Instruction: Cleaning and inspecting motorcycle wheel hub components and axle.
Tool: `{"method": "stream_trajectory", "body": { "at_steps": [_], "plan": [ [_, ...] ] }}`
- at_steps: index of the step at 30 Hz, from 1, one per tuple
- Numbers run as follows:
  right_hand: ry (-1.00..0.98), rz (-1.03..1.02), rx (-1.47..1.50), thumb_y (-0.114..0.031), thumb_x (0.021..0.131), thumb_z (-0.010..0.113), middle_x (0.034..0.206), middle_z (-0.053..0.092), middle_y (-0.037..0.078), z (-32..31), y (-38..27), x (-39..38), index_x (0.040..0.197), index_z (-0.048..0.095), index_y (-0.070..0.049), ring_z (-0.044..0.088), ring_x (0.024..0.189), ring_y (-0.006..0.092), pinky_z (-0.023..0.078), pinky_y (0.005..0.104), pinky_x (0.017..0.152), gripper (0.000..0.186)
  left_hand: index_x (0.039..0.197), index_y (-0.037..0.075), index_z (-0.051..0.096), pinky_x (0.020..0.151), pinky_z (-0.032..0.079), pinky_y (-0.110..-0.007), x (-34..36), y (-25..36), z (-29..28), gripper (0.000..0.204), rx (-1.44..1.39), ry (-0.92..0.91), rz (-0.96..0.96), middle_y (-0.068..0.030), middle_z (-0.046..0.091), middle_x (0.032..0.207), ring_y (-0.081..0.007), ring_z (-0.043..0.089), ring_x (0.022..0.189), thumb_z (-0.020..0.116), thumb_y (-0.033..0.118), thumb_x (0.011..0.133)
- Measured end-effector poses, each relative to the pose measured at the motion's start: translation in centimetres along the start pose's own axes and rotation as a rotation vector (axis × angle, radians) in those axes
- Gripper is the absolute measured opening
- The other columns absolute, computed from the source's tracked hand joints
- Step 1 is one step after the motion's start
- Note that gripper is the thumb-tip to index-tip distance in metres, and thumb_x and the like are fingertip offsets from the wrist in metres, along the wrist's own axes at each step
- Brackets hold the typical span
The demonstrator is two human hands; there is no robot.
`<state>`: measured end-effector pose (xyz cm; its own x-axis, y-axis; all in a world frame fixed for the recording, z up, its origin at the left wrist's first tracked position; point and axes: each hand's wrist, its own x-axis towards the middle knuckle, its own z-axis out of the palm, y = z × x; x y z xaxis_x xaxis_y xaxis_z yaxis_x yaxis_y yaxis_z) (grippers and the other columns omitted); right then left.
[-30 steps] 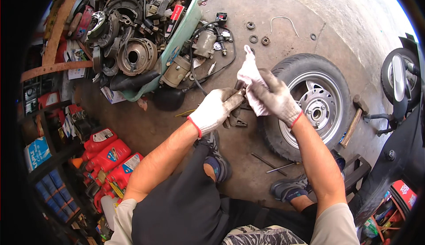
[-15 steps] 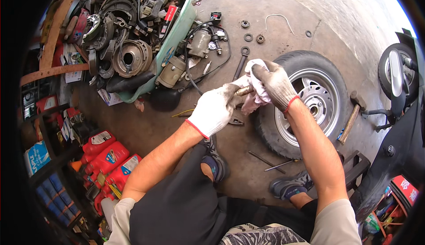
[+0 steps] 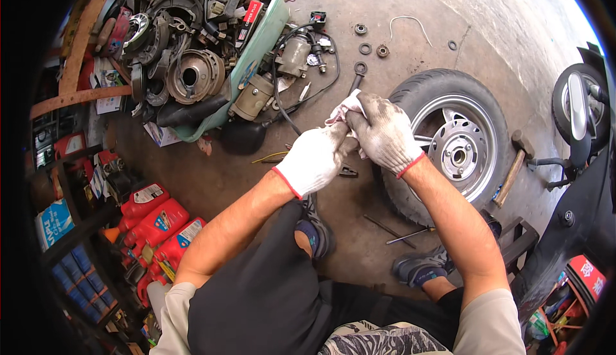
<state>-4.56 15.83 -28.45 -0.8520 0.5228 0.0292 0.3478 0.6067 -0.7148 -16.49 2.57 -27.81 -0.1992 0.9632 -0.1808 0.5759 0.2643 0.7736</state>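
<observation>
My left hand (image 3: 311,159), in a white red-cuffed glove, is closed around a small metal part, now mostly covered by cloth and fingers. Against it, my right hand (image 3: 385,133), gloved and darkened with grime, grips a crumpled pale pink rag (image 3: 350,101) wrapped about that part; both sets of fingertips meet there. Just beyond the rag lies a dark bar with a ring end (image 3: 360,69). Right of my hands a loose wheel (image 3: 475,111) with a silver rim lies flat. Pliers (image 3: 348,171) show partly below my hands.
A green bin (image 3: 269,27) of used brake parts, motors with cables (image 3: 295,56) and a shelf with red bottles (image 3: 154,220) are on the left. Small rings (image 3: 366,48) lie ahead; a hammer (image 3: 512,178), rods (image 3: 388,230) and a scooter body (image 3: 558,226) are right.
The rag, earlier hanging long and then folded with the metal part protruding, is now bunched smaller over it. My right hand has shifted slightly left and closer onto my left hand.
</observation>
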Motion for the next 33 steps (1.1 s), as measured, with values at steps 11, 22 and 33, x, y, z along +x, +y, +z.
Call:
{"method": "stream_trajectory", "body": {
  "at_steps": [11,22,33],
  "plan": [
    [0.088,-0.23,0.141,-0.018,0.085,0.071,0.106,0.066,0.017,-0.2,1.7,-1.8,0.11,0.065,0.0,0.067,0.095,0.0365,0.054,0.0445,0.084,0.032,0.102,0.0,0.06,0.052,0.045,-0.031,-0.1,1.0,-1.4,0.035,-0.451,-0.181,-0.396,-0.0048,0.054,0.064,-0.011,0.055,0.057,0.051,0.033,0.105],
    [-0.248,0.421,0.351,-0.019,0.095,0.057,0.088,0.069,0.016,-0.6,2.3,1.5,0.108,0.065,0.001,0.068,0.074,0.0228,0.054,0.0351,0.067,0.025,0.115,0.002,0.056,0.062,0.052,-0.042,-0.3,-0.6,0.6,0.022,0.174,0.108,0.119,-0.0199,0.064,0.077,-0.037,0.066,0.07,0.055,0.008,0.095],
    [0.117,-0.066,0.186,-0.016,0.085,0.068,0.103,0.065,0.018,0.7,0.5,-1.1,0.106,0.063,-0.003,0.065,0.091,0.0378,0.053,0.0476,0.078,0.025,0.111,0.001,0.057,0.062,0.051,-0.045,-0.4,-0.2,0.4,0.02,0.09,0.133,-0.038,-0.0205,0.062,0.077,-0.0385,0.066,0.072,0.057,0.005,0.092]
  ]
}}
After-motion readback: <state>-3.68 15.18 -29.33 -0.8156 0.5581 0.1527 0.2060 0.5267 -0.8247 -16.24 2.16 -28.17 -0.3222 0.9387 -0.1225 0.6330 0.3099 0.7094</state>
